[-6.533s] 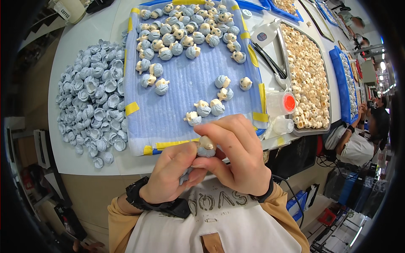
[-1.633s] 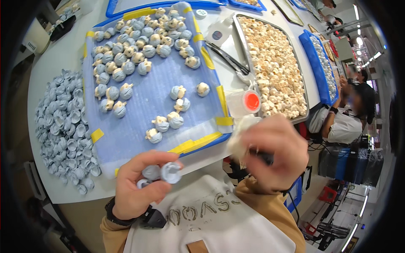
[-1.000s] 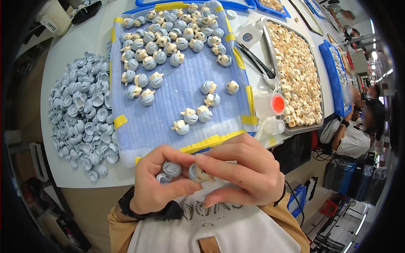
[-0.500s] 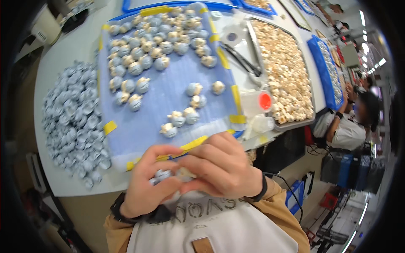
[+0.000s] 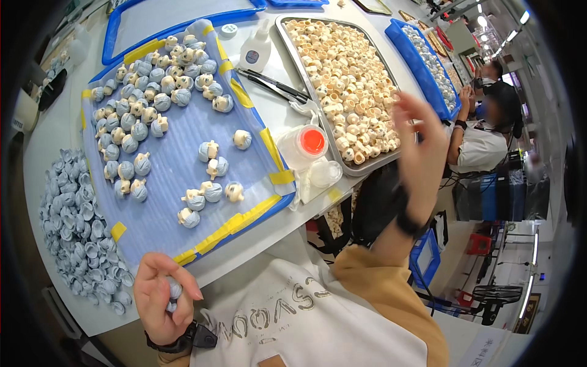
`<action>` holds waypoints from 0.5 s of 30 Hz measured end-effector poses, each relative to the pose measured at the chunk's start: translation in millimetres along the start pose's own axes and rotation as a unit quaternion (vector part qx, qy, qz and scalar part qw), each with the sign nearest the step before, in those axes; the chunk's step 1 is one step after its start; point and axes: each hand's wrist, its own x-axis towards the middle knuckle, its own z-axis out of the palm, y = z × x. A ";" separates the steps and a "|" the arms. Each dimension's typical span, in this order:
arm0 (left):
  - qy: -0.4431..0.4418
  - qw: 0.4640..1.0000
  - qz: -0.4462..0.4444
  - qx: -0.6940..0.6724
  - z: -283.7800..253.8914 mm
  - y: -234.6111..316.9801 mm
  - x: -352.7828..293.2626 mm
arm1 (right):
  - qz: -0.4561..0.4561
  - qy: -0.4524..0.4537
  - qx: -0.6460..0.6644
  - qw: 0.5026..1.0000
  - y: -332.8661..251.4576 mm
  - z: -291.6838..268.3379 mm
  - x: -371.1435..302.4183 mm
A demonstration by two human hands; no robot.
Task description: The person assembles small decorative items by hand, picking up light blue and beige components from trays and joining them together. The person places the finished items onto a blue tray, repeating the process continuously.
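Note:
My left hand, fingers curled, holds light-blue moulded hair caps below the near-left corner of the blue-lined tray. My right hand is lifted at the right edge of a metal tray full of cream doll-head pieces. Motion blurs it, but its fingers look stretched and apart, with nothing visible in them. On the blue-lined tray stand rows of small doll heads with blue hair. A separate doll head lies near the tray's front edge.
A heap of blue hair caps covers the table's left side. Between the trays are a white bottle, black tweezers, a jar with a red top and a clear cup. A co-worker sits at far right.
My hands have parted: the right has swung right to the metal tray, the left has moved down and left with blue caps. One more doll head now lies near the blue-lined tray's front.

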 end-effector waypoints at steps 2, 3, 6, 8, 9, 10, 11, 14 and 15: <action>-0.008 1.000 0.017 0.005 4.3 -1.4 2.9 | 0.052 -0.048 -0.241 0.968 81.6 -25.3 20.8; -0.008 0.999 0.030 0.010 7.2 -3.7 5.4 | 0.097 -0.102 -0.264 0.954 106.9 -30.2 24.5; 0.005 1.000 -0.003 0.006 7.7 -3.6 7.8 | 0.115 -0.171 -0.199 0.958 149.5 -22.0 25.2; 0.010 0.999 -0.028 0.019 11.3 0.0 8.6 | 0.101 -0.107 -0.143 0.979 142.2 -16.3 22.6; 0.029 0.998 -0.037 0.042 21.1 3.3 6.5 | 0.068 -0.070 -0.116 0.988 135.5 -10.1 22.1; 0.025 0.999 -0.025 0.039 21.4 2.3 6.6 | 0.038 -0.030 -0.100 0.994 118.6 -9.0 17.8; 0.020 0.999 -0.013 0.037 21.8 -1.9 8.3 | 0.026 -0.005 -0.015 1.000 94.6 -8.9 14.2; -0.035 0.999 -0.022 0.015 13.0 -5.1 13.1 | 0.005 -0.029 0.211 0.977 -13.6 -5.6 -23.6; -0.062 0.997 -0.015 0.035 15.0 -5.7 16.2 | -0.117 -0.133 0.293 0.940 -36.9 -8.3 -29.2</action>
